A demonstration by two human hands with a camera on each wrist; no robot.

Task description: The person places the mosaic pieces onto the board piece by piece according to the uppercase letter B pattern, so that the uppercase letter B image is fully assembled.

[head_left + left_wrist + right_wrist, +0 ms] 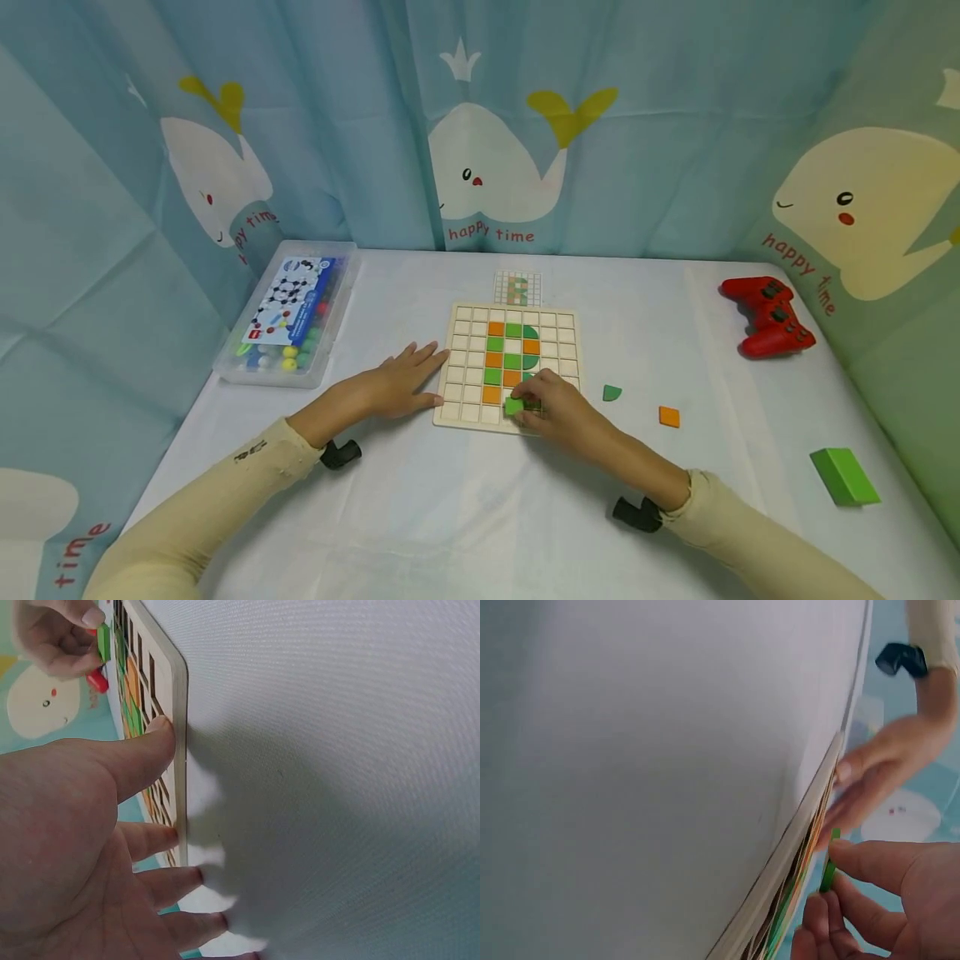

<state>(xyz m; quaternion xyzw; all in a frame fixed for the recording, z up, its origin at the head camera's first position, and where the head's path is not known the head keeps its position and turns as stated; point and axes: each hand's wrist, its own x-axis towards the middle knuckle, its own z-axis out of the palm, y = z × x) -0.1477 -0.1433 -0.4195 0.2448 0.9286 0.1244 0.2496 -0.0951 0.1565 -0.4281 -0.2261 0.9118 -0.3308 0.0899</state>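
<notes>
A wooden grid board [459,367] lies on the white table, with orange, light green and dark green tiles set in some of its squares. My right hand [558,412] pinches a light green square tile [513,407] between thumb and fingers, low over the board's front rows. In the right wrist view that tile [829,862] stands on edge in the grip. My left hand [401,383] rests with spread, straight fingers at the board's left edge. Its thumb [154,746] presses on the board's rim in the left wrist view.
Behind the board lies a small pattern card [517,288]. To the right are a dark green quarter-round tile [612,392], an orange square tile [670,417], a green block [844,477] and a red game controller [767,318]. A clear plastic box [288,312] stands at the left.
</notes>
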